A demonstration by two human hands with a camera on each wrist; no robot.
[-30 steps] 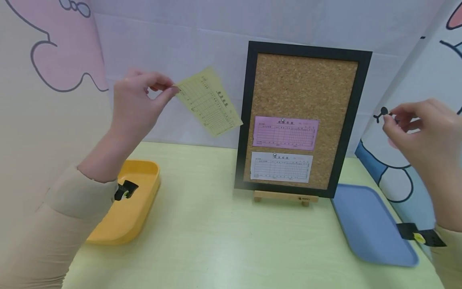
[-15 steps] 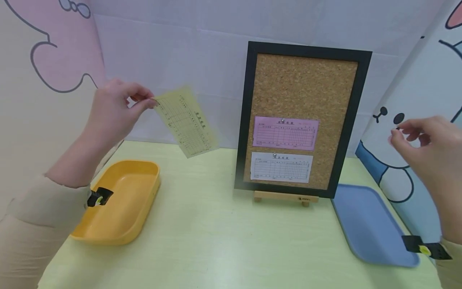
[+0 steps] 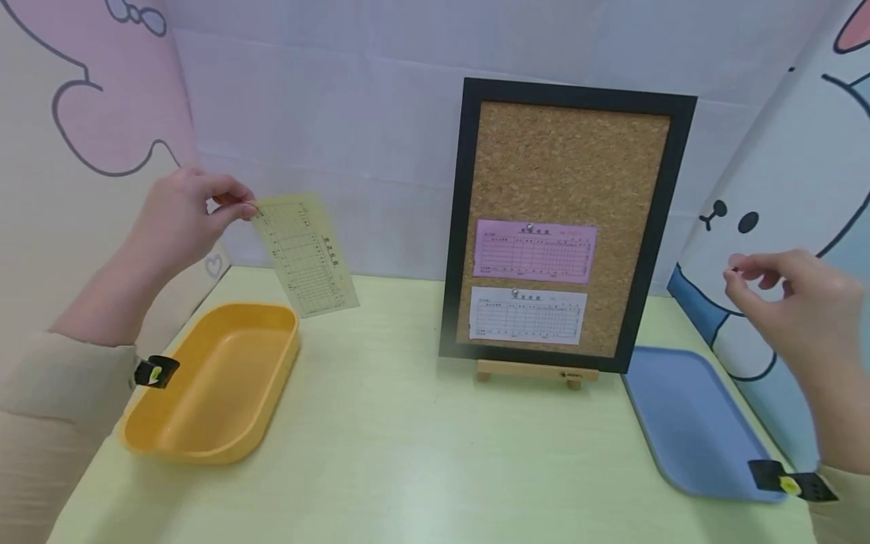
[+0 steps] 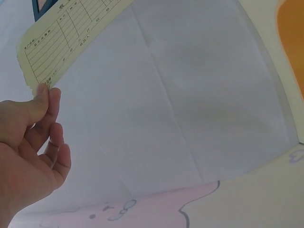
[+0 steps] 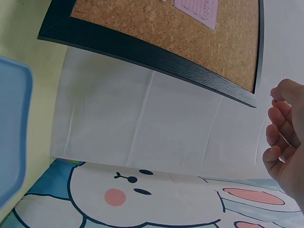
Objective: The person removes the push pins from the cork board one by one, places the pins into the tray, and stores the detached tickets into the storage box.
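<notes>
My left hand (image 3: 192, 219) pinches a yellow receipt slip (image 3: 309, 257) by one corner between thumb and fingers. The slip hangs at a tilt above the back of the yellow tray; in the left wrist view the receipt (image 4: 66, 42) shows its printed grid. To the right of the corkboard (image 3: 571, 162), my right hand (image 3: 802, 310) is raised with thumb and forefinger pinched on a tiny pin (image 5: 271, 96), mostly hidden by the fingertips. Pinned to the board's lower half are a pink receipt (image 3: 535, 251) and, below it, a white receipt (image 3: 527, 316), each under a silver pushpin.
The black-framed board leans on a small wooden easel (image 3: 533, 370) at the table's back. A deep yellow tray (image 3: 275, 408) stands at the left and a flat blue tray (image 3: 700, 423) at the right. Pale sheeting and cartoon-printed panels (image 3: 741, 332) enclose the table.
My left hand has moved left and down with the yellow receipt, away from the board, and the slip now hangs steeper. My right hand has sunk lower. The pinned receipts stay put.
</notes>
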